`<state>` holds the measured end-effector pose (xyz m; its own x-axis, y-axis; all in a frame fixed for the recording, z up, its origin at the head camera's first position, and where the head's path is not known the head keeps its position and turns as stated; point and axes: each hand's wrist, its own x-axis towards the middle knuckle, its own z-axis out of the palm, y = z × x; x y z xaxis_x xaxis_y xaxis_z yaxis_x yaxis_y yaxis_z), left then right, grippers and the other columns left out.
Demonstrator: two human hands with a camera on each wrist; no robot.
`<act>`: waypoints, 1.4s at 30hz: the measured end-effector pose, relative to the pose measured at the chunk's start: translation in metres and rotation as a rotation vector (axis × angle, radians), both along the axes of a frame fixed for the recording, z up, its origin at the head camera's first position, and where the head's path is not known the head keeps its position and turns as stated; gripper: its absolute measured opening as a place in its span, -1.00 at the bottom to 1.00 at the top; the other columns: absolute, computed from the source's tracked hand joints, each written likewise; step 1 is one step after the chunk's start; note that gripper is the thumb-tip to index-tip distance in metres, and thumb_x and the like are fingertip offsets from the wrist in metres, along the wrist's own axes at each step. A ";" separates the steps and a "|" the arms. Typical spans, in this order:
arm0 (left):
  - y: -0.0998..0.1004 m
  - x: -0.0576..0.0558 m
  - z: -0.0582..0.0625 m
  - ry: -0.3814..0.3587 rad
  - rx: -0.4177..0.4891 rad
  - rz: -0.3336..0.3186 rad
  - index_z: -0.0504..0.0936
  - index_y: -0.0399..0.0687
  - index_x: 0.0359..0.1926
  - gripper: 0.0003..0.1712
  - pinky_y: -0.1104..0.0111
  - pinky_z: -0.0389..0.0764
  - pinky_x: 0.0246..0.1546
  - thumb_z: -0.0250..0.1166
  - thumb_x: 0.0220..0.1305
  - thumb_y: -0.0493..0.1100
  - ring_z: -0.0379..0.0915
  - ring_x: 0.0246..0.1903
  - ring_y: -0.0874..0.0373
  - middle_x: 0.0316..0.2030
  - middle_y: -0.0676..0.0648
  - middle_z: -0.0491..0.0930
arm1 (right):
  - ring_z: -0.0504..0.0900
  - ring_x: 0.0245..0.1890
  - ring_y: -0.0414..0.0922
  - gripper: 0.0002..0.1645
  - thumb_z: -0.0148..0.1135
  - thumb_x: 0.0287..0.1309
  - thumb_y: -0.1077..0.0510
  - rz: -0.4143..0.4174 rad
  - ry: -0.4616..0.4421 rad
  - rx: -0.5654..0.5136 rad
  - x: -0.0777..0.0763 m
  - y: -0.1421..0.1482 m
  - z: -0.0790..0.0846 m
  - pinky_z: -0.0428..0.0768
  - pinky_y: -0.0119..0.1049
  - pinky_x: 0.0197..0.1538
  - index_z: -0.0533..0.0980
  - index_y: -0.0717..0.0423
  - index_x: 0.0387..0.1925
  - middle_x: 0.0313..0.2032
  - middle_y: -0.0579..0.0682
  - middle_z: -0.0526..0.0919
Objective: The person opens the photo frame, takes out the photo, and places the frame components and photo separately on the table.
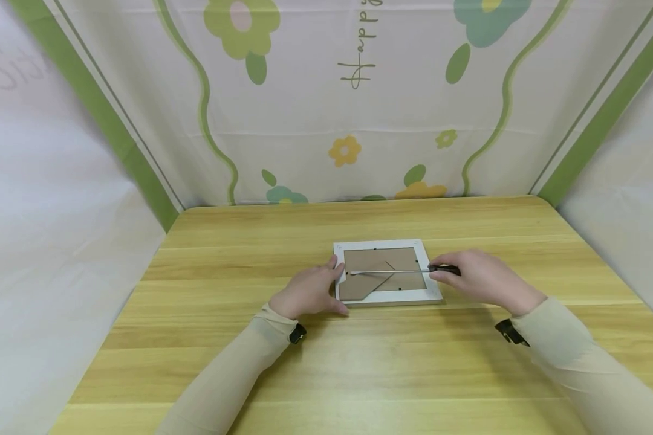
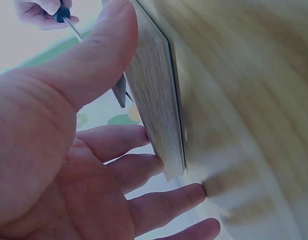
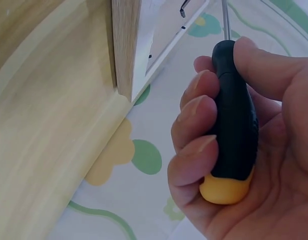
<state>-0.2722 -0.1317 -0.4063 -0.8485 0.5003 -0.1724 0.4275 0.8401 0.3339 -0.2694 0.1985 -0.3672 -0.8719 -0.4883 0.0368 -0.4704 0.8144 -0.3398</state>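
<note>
A white-backed picture frame (image 1: pixel 381 296) lies face down on the wooden table, its brown backing board and angled stand leg (image 1: pixel 359 289) uppermost. My left hand (image 1: pixel 311 289) holds the frame's near left corner, thumb along the near edge and fingertips at the left side; the left wrist view shows the wood-grain edge (image 2: pixel 151 75) close by. In my right hand (image 1: pixel 481 279) is a screwdriver (image 3: pixel 234 125) with a black and yellow handle, fingers curled round it. The metal shaft (image 1: pixel 392 272) reaches leftward across the backing, its tip near the left inner edge.
Small black tabs (image 1: pixel 399 289) sit around the backing's border. The wooden table (image 1: pixel 359 374) spreads on all sides of the frame. A flower-printed cloth (image 1: pixel 305 109) hangs behind the table, with pale cloth walls (image 1: pixel 60 181) at the sides.
</note>
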 end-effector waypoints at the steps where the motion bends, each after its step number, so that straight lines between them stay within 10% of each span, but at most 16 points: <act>1: 0.000 0.000 0.000 -0.001 0.001 0.000 0.17 -0.17 0.50 0.16 0.05 0.28 0.32 0.50 0.04 0.24 0.12 0.41 -0.16 0.50 -0.26 0.00 | 0.55 -0.41 -0.22 -0.62 0.27 0.32 -0.01 0.001 0.001 0.001 -0.001 0.000 0.000 0.55 -0.11 -0.26 0.67 0.13 0.03 -0.14 0.04 0.73; 24: 0.000 -0.002 -0.004 0.003 0.015 -0.019 0.16 -0.21 0.50 0.16 0.07 0.28 0.32 0.50 0.05 0.22 0.13 0.40 -0.16 0.48 -0.29 -0.01 | 0.58 -0.37 -0.20 -0.65 0.27 0.32 0.06 0.086 -0.080 0.049 -0.023 -0.008 0.005 0.55 -0.16 -0.24 0.69 0.23 -0.02 -0.13 0.08 0.74; 34: -0.001 -0.002 -0.004 0.006 0.009 -0.023 0.17 -0.20 0.50 0.16 -0.05 0.26 0.32 0.50 0.04 0.22 0.15 0.34 -0.38 0.49 -0.28 0.00 | 0.71 -0.15 0.03 -0.75 0.27 0.29 0.14 0.144 -0.030 0.173 -0.041 -0.024 0.032 0.63 0.04 -0.10 0.73 0.17 -0.11 -0.16 0.08 0.75; 42: -0.003 -0.005 -0.005 0.006 0.035 -0.036 0.18 -0.20 0.49 0.16 -0.06 0.26 0.31 0.51 0.02 0.22 0.13 0.33 -0.44 0.48 -0.28 0.02 | 0.42 -0.56 -0.25 -0.69 0.23 0.32 0.16 0.222 -0.063 0.217 -0.049 -0.033 0.050 0.44 -0.25 -0.43 0.64 0.02 -0.57 -0.56 -0.18 0.53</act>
<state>-0.2770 -0.1345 -0.4108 -0.8309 0.5360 -0.1494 0.4591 0.8121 0.3600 -0.3183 0.1650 -0.3170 -0.7401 -0.6577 -0.1401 -0.6285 0.7507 -0.2036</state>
